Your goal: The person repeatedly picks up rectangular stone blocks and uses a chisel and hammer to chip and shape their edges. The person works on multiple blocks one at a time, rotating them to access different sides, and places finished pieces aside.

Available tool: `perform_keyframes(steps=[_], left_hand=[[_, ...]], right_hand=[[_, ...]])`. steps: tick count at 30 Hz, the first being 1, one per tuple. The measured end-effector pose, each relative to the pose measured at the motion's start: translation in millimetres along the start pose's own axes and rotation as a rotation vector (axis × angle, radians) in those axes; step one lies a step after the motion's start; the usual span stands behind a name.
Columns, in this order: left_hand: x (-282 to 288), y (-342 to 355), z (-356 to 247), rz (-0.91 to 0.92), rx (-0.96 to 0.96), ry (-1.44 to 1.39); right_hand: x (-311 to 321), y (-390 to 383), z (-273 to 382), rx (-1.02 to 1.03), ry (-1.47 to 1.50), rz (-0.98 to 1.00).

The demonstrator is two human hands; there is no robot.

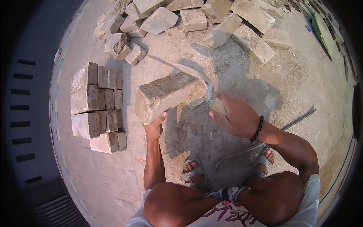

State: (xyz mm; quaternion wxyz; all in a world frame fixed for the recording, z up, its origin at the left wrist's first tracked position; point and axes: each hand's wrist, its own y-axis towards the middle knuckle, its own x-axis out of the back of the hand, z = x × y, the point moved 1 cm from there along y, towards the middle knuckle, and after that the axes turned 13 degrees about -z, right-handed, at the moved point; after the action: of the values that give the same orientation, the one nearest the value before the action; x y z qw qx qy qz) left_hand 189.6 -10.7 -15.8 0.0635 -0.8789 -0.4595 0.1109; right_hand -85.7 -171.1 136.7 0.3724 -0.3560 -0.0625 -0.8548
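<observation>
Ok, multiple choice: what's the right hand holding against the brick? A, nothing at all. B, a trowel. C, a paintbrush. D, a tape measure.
B: the right hand grips the handle of a trowel, whose long pointed metal blade lies across the top of the brick that the left hand props up from below.

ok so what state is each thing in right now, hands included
left hand: holding the brick from below
brick: lifted off the ground, tilted
right hand: gripping the trowel handle
trowel: blade lying along the brick's top edge
stacked bricks: neat rows on the ground, untouched
loose bricks: jumbled heap on the ground
sandals: on both feet, flat on the ground
</observation>
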Motion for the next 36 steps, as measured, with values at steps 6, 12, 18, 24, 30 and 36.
perform_keyframes(steps=[6, 12, 18, 24, 30, 36], left_hand=[[-4, -6, 4, -0.015, -0.016, 0.042], [2, -5, 10, -0.004, 0.015, -0.030], [12, -3, 18, 0.016, -0.018, 0.164], [-7, -17, 0, 0.038, -0.140, 0.048], [2, -20, -2, 0.065, -0.166, 0.124], [-18, -22, -5, 0.112, -0.219, 0.114]], right_hand=[[-18, 12, -88, -0.140, -0.323, 0.069], [-33, -20, -24, 0.098, -0.213, 0.062], [-17, -8, -30, 0.019, -0.317, 0.000], [-9, -9, -35, -0.074, -0.405, 0.052], [-17, -20, -33, -0.008, -0.322, 0.056], [-15, -51, 12, 0.142, -0.179, 0.090]])
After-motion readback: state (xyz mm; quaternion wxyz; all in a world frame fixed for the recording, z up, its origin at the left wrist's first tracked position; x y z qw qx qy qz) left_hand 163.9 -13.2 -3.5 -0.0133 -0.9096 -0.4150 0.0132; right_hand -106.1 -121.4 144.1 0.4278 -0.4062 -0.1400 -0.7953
